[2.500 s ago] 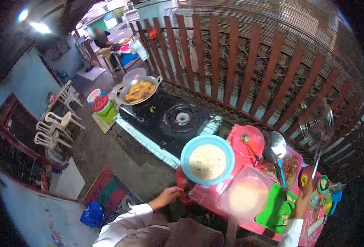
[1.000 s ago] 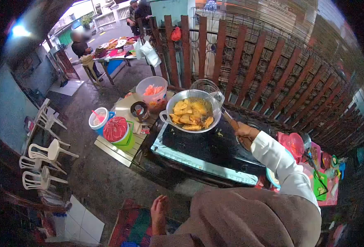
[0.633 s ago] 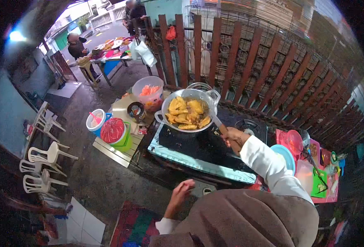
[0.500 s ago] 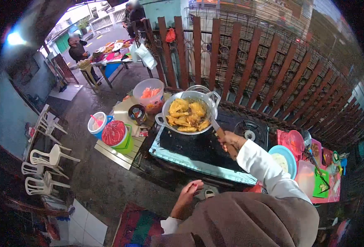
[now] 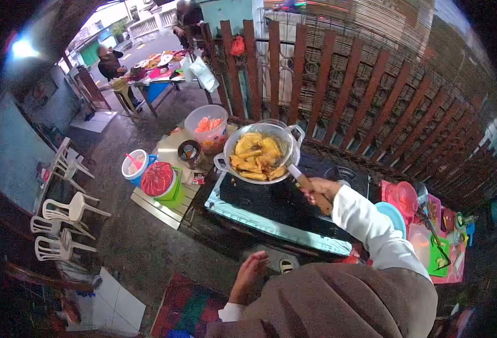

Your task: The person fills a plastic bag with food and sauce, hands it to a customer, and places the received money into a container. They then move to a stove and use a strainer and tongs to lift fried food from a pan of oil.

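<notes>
White plastic chairs (image 5: 63, 219): stacked at the far left, well apart from the cooking.
Low slatted wooden bench (image 5: 158, 208): carries a white-rimmed round tub (image 5: 134, 165), a red mesh cover (image 5: 157, 179) on a green container, and a clear plastic tub of orange pieces (image 5: 206, 127).
Left hand (image 5: 250, 270): held low over the floor, fingers released and loosely spread, holding nothing.
Round metal wok (image 5: 231, 166): sits on the black gas stove (image 5: 271, 200), full of golden fried pieces (image 5: 257, 153).
Wire skimmer with a wooden handle (image 5: 307, 188): its head lies at the wok's right rim against the fried pieces; whether any rest on it cannot be told.
Right hand (image 5: 320, 188): fingers clenched round the wooden handle, just right of the wok.
Blue round bowl (image 5: 393, 217): beside the pink tray (image 5: 423, 205), untouched.
Change: the skimmer has come from the pink tray to the wok, and the left hand has left the tray edge; the work has shifted from the tray to the fried pieces.
</notes>
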Tool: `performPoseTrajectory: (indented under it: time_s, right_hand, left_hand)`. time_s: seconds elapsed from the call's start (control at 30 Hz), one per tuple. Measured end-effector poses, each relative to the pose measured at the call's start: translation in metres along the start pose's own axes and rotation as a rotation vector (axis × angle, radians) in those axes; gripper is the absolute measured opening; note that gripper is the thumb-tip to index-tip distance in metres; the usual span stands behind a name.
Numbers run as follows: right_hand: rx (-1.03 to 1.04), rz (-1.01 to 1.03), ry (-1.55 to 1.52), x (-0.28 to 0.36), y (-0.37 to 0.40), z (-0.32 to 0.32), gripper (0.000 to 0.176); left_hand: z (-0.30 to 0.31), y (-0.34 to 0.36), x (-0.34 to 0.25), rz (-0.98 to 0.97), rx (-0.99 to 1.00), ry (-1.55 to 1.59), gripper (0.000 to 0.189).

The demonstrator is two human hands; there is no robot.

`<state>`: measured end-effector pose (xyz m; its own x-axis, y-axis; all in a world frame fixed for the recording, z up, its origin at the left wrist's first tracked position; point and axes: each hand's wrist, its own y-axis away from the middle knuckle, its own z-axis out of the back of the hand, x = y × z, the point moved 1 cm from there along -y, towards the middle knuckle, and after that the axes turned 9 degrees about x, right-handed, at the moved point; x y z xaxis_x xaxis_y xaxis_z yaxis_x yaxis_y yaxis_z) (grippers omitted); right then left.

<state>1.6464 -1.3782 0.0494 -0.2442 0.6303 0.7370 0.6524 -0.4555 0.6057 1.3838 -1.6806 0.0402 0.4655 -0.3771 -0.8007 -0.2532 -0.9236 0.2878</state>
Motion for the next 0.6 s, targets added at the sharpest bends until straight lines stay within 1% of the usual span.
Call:
performPoseTrajectory:
  time_s: [0.03, 0.1, 0.13, 0.2, 0.23, 0.3, 0.33, 0.4, 0.43, 0.5, 0.53, 0.57, 0.6]
  right_hand:
    - [0.071, 0.021, 0.044, 0.001, 0.008, 0.001, 0.012]
    - [0.032, 0.005, 0.024, 0.005, 0.01, 0.003, 0.012]
    - [0.029, -0.009, 0.029, 0.004, 0.004, 0.0, 0.013]
    - [0.063, -0.001, -0.008, -0.004, -0.011, 0.005, 0.015]
    - [0.069, 0.005, -0.006, -0.005, -0.008, 0.01, 0.015]
    - [0.173, -0.073, -0.012, -0.004, 0.001, 0.024, 0.015]
    - [0.17, -0.071, -0.011, -0.001, -0.001, 0.024, 0.015]
    - [0.14, -0.063, -0.025, -0.005, -0.008, 0.021, 0.015]
    - [0.131, -0.056, -0.03, -0.005, -0.011, 0.017, 0.015]
    - [0.144, -0.064, -0.06, 0.001, -0.006, 0.016, 0.015]
    - [0.142, -0.101, -0.063, 0.012, 0.015, 0.009, 0.016]
    - [0.139, -0.139, -0.067, 0.018, 0.027, 0.006, 0.017]
    - [0.156, -0.157, -0.093, 0.017, 0.026, 0.009, 0.019]
  left_hand:
    - [0.006, 0.0, 0.003, -0.007, -0.004, -0.003, 0.038]
    - [0.018, 0.0, 0.021, 0.032, -0.023, 0.259, 0.039]
    - [0.012, 0.001, 0.02, 0.04, -0.026, 0.265, 0.039]
    - [-0.002, -0.001, 0.006, 0.087, -0.083, 0.103, 0.041]
    - [-0.001, 0.002, 0.003, 0.081, -0.087, 0.097, 0.041]
    - [0.0, 0.007, 0.001, 0.024, -0.012, 0.168, 0.041]
    - [0.004, 0.003, 0.003, 0.022, -0.009, 0.167, 0.041]
    - [0.01, -0.003, 0.019, 0.07, -0.141, 0.185, 0.041]
    - [0.006, -0.002, 0.018, 0.071, -0.145, 0.185, 0.041]
    - [-0.001, -0.003, 0.007, 0.003, -0.032, 0.161, 0.041]
    - [0.004, -0.002, 0.008, -0.002, -0.036, 0.159, 0.041]
    - [0.01, -0.001, 0.013, 0.005, -0.068, 0.222, 0.041]
    - [0.013, 0.0, 0.02, 0.018, -0.099, 0.289, 0.042]
